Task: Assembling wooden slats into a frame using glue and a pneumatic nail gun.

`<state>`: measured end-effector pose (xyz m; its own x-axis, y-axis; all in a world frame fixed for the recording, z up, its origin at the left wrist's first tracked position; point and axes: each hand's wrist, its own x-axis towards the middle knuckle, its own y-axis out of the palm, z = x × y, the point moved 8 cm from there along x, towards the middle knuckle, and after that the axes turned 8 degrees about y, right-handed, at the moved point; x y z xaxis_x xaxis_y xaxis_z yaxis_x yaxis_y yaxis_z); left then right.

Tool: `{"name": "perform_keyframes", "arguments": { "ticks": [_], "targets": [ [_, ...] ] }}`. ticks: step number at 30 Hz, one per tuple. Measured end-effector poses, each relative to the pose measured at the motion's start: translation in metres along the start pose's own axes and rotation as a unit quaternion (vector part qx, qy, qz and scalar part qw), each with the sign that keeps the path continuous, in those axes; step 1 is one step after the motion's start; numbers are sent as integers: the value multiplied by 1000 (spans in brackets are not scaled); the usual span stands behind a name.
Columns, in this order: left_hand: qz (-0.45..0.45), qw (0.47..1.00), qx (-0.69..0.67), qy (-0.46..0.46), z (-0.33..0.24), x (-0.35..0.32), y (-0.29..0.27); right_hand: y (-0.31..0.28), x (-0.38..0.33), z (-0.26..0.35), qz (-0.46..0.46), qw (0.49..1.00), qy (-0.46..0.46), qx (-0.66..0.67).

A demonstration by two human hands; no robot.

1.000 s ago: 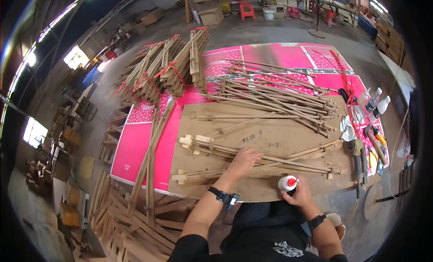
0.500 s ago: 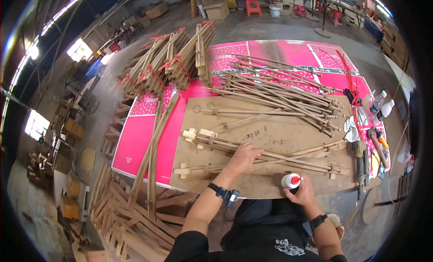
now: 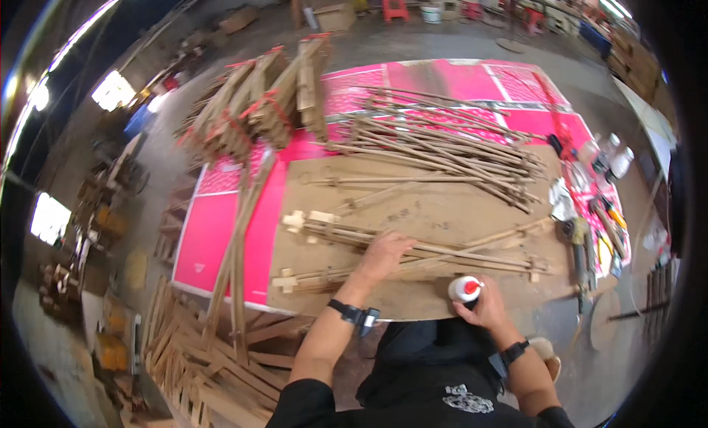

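Long thin wooden strips [image 3: 472, 260] lie crossed on the brown board [image 3: 413, 299] in front of me. My left hand [image 3: 383, 255] is closed over the upper strips near their middle; the fingers are slightly blurred. Pale wooden blocks [image 3: 293, 221] sit at the strips' left ends. My right hand [image 3: 485, 304] grips a white bottle [image 3: 462, 289] with a red cap, its top facing up toward me. The bottle is just on the near side of the strips, by the board's front edge, and the hand partly covers it.
A pile of wooden rods [image 3: 442, 151] spans the back of the table. Tied bundles of strips [image 3: 276, 118] stand at the far left. A power tool [image 3: 577, 240], plastic bottles [image 3: 619, 164] and hand tools are at the right. More wooden pieces [image 3: 210, 358] lie below left.
The whole view has shifted, so the table appears farther left. My left hand stays on the same strips. The bottle in my right hand has come slightly closer to the strips.
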<state>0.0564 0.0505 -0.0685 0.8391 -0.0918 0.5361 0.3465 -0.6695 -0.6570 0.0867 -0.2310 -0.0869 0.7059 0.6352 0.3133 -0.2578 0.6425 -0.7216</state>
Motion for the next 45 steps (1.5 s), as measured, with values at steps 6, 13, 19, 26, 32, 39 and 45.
{"name": "perform_keyframes", "arguments": {
  "ticks": [6, 13, 19, 26, 32, 39, 45],
  "targets": [
    [25, 996, 91, 2, 0, -5, -14, 14, -2, -9, 28, 991, 75, 111],
    [40, 994, 97, -33, 7, -4, -13, -46, -75, -23, -33, 903, 298, 309],
    [38, 994, 96, -18, 15, -3, -9, -138, -131, -52, -171, 870, 407, 220],
    [39, 993, 107, -21, 14, -3, -10, -196, -140, -49, -208, 884, 400, 124],
    [40, 993, 110, -16, 12, -1, -9, -209, -122, -36, -222, 911, 347, 21],
    [48, 990, 127, -21, 12, 0, -12, -211, -93, -30, -212, 912, 348, -42],
    [34, 991, 126, -20, 17, -5, -11, -202, -83, -45, -194, 903, 383, -31]
  ]
}}
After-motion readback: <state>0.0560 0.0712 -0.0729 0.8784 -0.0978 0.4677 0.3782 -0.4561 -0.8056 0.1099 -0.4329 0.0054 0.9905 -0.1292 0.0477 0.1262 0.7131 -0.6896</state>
